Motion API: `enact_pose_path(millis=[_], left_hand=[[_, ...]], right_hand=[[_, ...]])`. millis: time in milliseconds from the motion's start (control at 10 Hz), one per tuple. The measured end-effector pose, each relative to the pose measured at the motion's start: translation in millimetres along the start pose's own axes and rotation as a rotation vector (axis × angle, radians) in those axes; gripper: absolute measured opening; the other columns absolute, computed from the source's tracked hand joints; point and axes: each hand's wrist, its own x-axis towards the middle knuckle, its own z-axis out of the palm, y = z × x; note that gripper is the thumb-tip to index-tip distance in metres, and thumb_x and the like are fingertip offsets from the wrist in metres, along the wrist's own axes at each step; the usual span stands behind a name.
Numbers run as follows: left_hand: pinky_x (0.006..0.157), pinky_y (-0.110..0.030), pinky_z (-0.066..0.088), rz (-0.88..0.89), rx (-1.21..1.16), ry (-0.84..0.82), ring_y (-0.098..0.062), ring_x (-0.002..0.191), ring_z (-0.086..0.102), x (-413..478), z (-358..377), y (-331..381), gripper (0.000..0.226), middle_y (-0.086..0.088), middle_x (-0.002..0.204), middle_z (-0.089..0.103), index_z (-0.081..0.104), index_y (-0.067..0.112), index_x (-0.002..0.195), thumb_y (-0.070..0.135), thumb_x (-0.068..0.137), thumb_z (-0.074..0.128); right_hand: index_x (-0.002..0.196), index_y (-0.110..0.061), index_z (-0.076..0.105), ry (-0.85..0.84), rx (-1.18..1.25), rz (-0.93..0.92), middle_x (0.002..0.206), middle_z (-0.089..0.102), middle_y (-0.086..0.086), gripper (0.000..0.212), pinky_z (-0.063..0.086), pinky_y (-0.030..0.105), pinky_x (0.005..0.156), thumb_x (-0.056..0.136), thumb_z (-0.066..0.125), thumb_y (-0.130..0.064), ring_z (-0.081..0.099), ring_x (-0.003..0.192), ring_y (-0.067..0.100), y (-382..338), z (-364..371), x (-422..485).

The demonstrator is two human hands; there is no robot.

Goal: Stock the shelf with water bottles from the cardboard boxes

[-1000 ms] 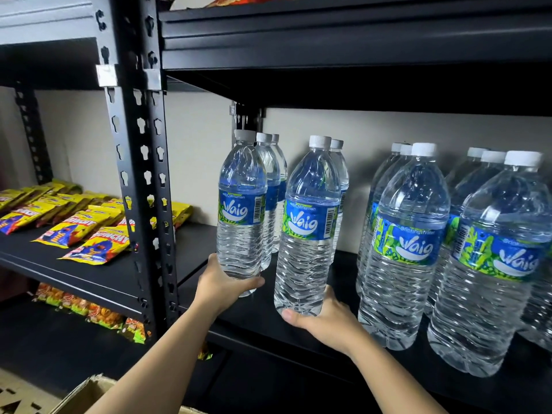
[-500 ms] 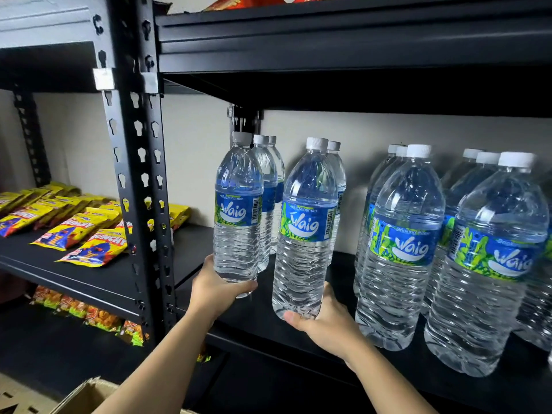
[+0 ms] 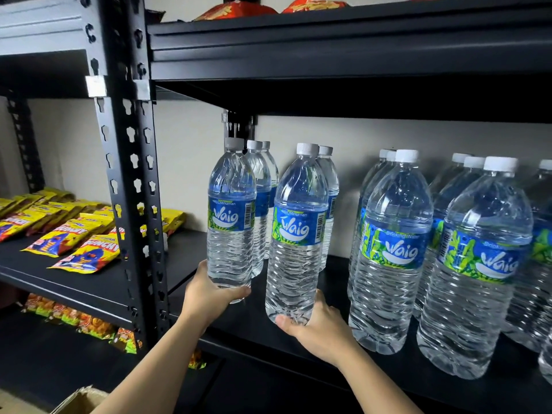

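On the far left, flat yellow foil snack packets (image 3: 74, 243) lie in rows on a black side shelf (image 3: 89, 289), with orange snack packets (image 3: 89, 321) on the level below. The torn corner of a brown cardboard box (image 3: 80, 401) shows at the bottom edge. A black metal upright post with keyhole slots (image 3: 131, 174) divides this bay from the next.

Right of the post, the left hand (image 3: 209, 297) grips the base of a clear plastic water bottle with a white cap and blue-green label (image 3: 231, 216), fingers wrapped behind it and thumb across the front. The bottle stands upright at the left end of the black main shelf (image 3: 257, 318); I cannot tell whether its base touches the board. Two matching bottles (image 3: 263, 189) stand just behind it.

The right hand (image 3: 319, 327) grips the bottom of a second clear white-capped water bottle (image 3: 298, 234), fingers curled round its right side and thumb under the front edge. It is upright, just beside the first, one more bottle (image 3: 330, 186) behind it.

Further right, apart from these, larger clear water bottles with green-blue labels (image 3: 394, 252) stand in rows on the same shelf. Above, red-orange snack bags (image 3: 236, 10) lie on the top shelf (image 3: 328, 40).
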Motion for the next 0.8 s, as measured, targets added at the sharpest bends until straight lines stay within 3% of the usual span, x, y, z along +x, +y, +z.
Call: enact_pose_path(millis=[200,300,400,500,600,700,800], left_hand=[[0.101,-0.037,0.046,0.069,-0.057,-0.045,-0.017,0.114,0.061,0.5,-2.7,-3.3,0.127,0.007,0.126,0.062,0.024,0.032,0.146,0.05,0.043,0.095],[0.107,-0.038,0.04,0.086,-0.073,-0.036,-0.019,0.126,0.053,-2.4,-3.8,-0.1,0.134,0.006,0.14,0.051,0.011,0.035,0.15,0.056,0.045,0.093],[0.113,-0.037,0.026,0.11,-0.156,0.037,-0.019,0.142,0.032,-13.8,-2.0,7.2,0.126,0.002,0.152,0.031,0.0,0.036,0.152,0.074,0.057,0.074],[0.109,-0.031,0.022,0.165,-0.176,0.154,-0.017,0.139,0.028,-31.0,3.2,6.5,0.092,0.004,0.144,0.028,0.014,0.032,0.146,0.077,0.076,0.053],[0.093,-0.031,0.033,0.407,-0.023,0.316,-0.019,0.101,0.042,-52.3,11.6,-10.7,0.03,0.004,0.102,0.037,0.036,0.021,0.101,0.048,0.092,0.046],[0.077,-0.026,0.036,0.504,0.041,0.277,-0.01,0.08,0.045,-63.6,15.0,-18.3,0.02,0.004,0.084,0.044,0.039,0.022,0.083,0.021,0.095,0.055],[0.076,-0.02,0.039,0.625,0.186,0.191,-0.003,0.078,0.048,-75.4,21.4,-26.2,0.016,0.012,0.081,0.05,0.048,0.026,0.083,0.019,0.094,0.056]], right_hand=[[0.133,-0.032,0.042,0.041,-0.011,-0.033,0.132,0.053,-0.014,0.103,0.043,0.037,0.104,0.047,0.062,-0.084,0.048,0.128,0.015,2.1,1.0,2.0],[0.137,-0.031,0.045,0.059,-0.054,-0.056,0.137,0.049,-0.01,0.108,0.041,0.035,0.107,0.046,0.06,-0.087,0.044,0.131,0.015,1.1,2.8,1.0],[0.145,-0.03,0.041,0.049,-0.173,-0.075,0.15,0.04,-0.001,0.124,0.031,0.038,0.115,0.044,0.042,-0.102,0.034,0.14,0.021,-0.4,5.5,0.5],[0.147,-0.028,0.037,0.028,-0.228,-0.081,0.152,0.038,0.0,0.135,0.024,0.04,0.118,0.038,0.023,-0.108,0.029,0.143,0.023,-1.8,5.0,-1.5],[0.147,-0.025,0.037,-0.002,-0.237,-0.09,0.148,0.041,0.002,0.129,0.025,0.039,0.116,0.046,0.022,-0.105,0.033,0.14,0.023,-4.2,-2.2,-6.1],[0.153,-0.012,0.026,-0.033,-0.277,-0.045,0.158,0.029,0.01,0.125,0.018,0.038,0.12,0.062,0.022,-0.098,0.023,0.146,0.026,-5.5,-3.9,-15.4],[0.155,0.002,0.007,-0.032,-0.276,0.008,0.164,0.005,0.015,0.099,0.004,0.038,0.123,0.092,0.026,-0.072,0.004,0.152,0.023,-7.9,-0.8,-31.4]])
